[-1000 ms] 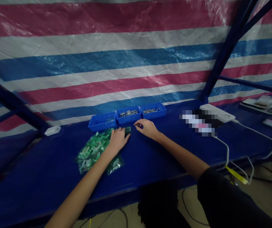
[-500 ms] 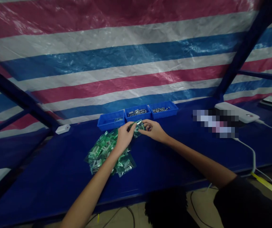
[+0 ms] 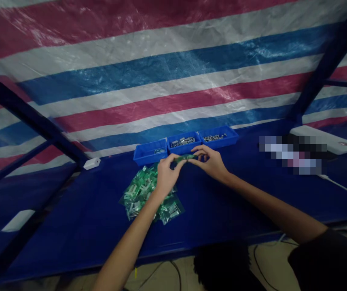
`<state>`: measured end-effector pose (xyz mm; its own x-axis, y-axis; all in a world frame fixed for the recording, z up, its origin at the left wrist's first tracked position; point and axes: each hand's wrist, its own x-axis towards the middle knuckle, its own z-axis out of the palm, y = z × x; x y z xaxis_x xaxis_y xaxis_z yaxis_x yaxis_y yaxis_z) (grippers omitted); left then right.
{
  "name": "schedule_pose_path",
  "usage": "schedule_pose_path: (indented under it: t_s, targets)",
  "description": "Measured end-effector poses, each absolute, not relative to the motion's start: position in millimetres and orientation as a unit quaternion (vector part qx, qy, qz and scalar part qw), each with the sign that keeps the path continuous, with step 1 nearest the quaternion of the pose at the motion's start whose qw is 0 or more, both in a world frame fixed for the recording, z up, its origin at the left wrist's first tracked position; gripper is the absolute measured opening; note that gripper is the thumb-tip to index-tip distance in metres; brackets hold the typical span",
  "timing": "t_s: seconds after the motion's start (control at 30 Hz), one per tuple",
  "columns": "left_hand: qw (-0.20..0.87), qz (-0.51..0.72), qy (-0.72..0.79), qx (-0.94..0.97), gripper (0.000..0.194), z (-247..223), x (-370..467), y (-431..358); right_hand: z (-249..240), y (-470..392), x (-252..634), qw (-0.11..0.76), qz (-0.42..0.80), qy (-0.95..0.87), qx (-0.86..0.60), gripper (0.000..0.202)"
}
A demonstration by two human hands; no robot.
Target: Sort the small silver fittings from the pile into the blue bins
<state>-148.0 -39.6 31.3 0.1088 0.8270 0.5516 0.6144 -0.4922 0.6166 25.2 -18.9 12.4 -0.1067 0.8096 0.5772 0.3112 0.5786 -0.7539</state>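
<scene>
Between both hands, just in front of the blue trays, is a small green-tinted plastic bag (image 3: 185, 158), seen nearly edge-on. My left hand (image 3: 168, 173) pinches its left end between thumb and fingers. At its right end, my right hand (image 3: 210, 162) pinches it the same way, with the other fingers curled. What the bag holds cannot be made out. A pile of similar green bags (image 3: 143, 193) with small metal pieces inside lies on the table below and left of my left hand, partly covered by it.
Behind my hands stand three blue trays: a left tray (image 3: 144, 153) with a few thin pieces, a middle tray (image 3: 173, 145) and a right tray (image 3: 231, 139) with small metal parts. A white power bank-like box (image 3: 322, 138) with a cable lies right. A small white block (image 3: 92, 163) sits left.
The bag has tipped from showing its face to nearly edge-on, with both hands still on it. The whole view has shifted, so the table things appear farther right.
</scene>
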Motion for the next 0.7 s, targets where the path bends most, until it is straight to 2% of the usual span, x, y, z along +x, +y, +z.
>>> schedule_pose_path:
  t_s: [0.07, 0.2, 0.33, 0.43, 0.6, 0.7]
  targets:
    - [0.127, 0.505, 0.519, 0.678, 0.019, 32, -157, -32, 13, -19, 23, 0.536, 0.232, -0.699, -0.413, 0.030]
    - [0.067, 0.554, 0.597, 0.577, 0.037, 39, -188, -8, 14, -20, 24, 0.507, 0.179, -0.731, -0.419, 0.026]
    - [-0.040, 0.444, 0.659, 0.606, 0.036, 53, -215, 20, 16, -22, 27, 0.458, 0.099, -0.796, -0.385, 0.021]
    - [-0.071, 0.333, 0.694, 0.634, 0.031, 59, -224, 41, 16, -24, 27, 0.438, 0.078, -0.816, -0.368, 0.021]
    - [-0.010, 0.207, 0.697, 0.686, 0.029, 46, -235, 74, 11, -22, 26, 0.412, 0.083, -0.831, -0.365, 0.017]
    - [0.032, 0.192, 0.697, 0.690, 0.031, 32, -243, 89, 8, -20, 26, 0.390, 0.085, -0.845, -0.355, 0.015]
